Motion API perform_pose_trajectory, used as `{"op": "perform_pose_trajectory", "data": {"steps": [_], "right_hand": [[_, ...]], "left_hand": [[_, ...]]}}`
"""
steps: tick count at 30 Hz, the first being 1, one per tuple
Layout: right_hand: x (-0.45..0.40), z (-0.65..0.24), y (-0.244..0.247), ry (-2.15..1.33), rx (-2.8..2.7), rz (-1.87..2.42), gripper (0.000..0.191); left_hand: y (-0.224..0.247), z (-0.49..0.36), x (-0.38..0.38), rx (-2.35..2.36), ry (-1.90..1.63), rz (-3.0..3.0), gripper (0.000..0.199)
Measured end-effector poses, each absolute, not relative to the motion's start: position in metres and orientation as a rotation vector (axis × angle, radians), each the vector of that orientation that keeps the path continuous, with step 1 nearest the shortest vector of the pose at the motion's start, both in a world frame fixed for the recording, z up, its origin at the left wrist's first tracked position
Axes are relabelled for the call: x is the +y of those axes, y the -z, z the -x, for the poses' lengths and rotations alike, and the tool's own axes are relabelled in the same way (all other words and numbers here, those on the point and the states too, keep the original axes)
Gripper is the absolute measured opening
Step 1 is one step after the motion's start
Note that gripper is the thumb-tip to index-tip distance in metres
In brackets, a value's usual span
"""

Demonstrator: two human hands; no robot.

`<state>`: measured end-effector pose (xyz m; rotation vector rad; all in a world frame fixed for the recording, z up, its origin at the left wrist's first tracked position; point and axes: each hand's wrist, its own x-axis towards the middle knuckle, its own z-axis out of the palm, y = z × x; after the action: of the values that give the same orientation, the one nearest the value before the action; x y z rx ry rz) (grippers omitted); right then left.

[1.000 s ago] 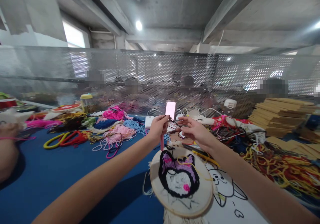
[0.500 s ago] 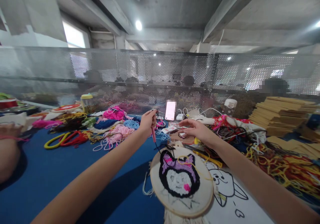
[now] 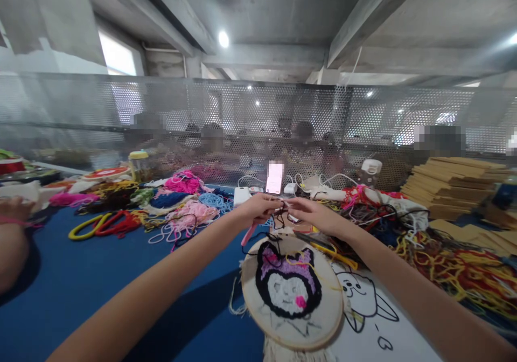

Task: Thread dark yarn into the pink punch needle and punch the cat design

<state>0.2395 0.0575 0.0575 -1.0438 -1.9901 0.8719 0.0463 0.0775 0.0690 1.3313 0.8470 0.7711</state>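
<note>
My left hand (image 3: 260, 209) is closed around a pink-handled punch needle (image 3: 248, 235), its handle slanting down to the left. Black yarn (image 3: 279, 217) hangs in loops between my two hands. The fingertips of my right hand (image 3: 309, 211) meet those of the left at this yarn and appear to pinch it; the exact grip is partly hidden. Below my hands lies a round embroidery hoop (image 3: 341, 319) with cream cloth. On it is a tufted black, purple and white cartoon head (image 3: 288, 286), with a yellow strand across it. A black strand runs onto the hoop's upper part.
A lit phone (image 3: 274, 178) stands upright behind my hands. Scissors with yellow handles (image 3: 343, 257) and a line-drawn paper (image 3: 375, 319) lie beside the hoop. Yarn heaps (image 3: 194, 211) are at left, tangled yarn (image 3: 456, 270) and stacked brown cardboard (image 3: 452, 187) at right. Another person's arm (image 3: 12, 243) rests far left.
My left hand has come down and right with the punch needle, which has tilted. It now meets my right hand, whose fingers have closed in at the black yarn. A white box shows behind.
</note>
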Motion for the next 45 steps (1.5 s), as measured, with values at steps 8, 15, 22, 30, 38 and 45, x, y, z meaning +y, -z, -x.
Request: {"op": "perform_pose_trajectory", "data": {"steps": [8, 15, 22, 30, 38, 45], "right_hand": [[0.056, -0.240, -0.058, -1.153, -2.030, 1.042, 0.018], [0.055, -0.237, -0.054, -1.265, -2.005, 0.941, 0.026], [0.064, -0.248, -0.047, -1.317, -1.949, 1.011, 0.027], [0.060, -0.244, -0.044, -1.390, -1.936, 0.924, 0.041], [0.066, -0.249, -0.040, -1.367, -2.013, 1.004, 0.024], [0.073, -0.265, -0.044, -1.326, -1.998, 1.086, 0.025]], "left_hand": [[-0.061, -0.055, 0.070, 0.837, -0.754, -1.601, 0.026], [-0.051, -0.052, 0.078, 0.819, -0.744, -1.587, 0.028], [-0.051, -0.056, 0.075, 0.851, -0.788, -1.509, 0.019], [-0.040, -0.055, 0.078, 0.851, -0.715, -1.529, 0.014], [-0.038, -0.059, 0.076, 0.802, -0.763, -1.626, 0.024], [-0.038, -0.056, 0.080, 0.886, -0.780, -1.589, 0.029]]}}
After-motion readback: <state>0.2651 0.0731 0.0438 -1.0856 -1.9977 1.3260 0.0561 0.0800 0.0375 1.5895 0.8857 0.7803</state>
